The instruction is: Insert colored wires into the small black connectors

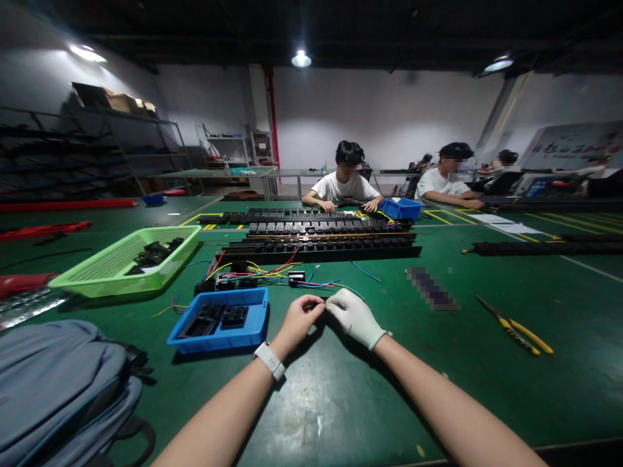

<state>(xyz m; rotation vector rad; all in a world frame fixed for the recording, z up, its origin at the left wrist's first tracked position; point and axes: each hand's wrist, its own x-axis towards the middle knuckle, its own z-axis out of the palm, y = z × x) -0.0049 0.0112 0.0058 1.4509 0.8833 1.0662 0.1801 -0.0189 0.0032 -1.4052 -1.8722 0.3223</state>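
My left hand is bare, wears a white wristband and has its fingers pinched together. My right hand is in a white glove and pinches too. The fingertips of both hands meet over the green table; what they hold is too small to make out. Just beyond them lie loose coloured wires and small black parts. A blue tray with black parts sits to the left of my left hand.
Long black power strips lie across the table's middle. A green basket stands at the left, a grey backpack at the near left, yellow-handled pliers at the right. Other people sit at the far side beside a blue bin.
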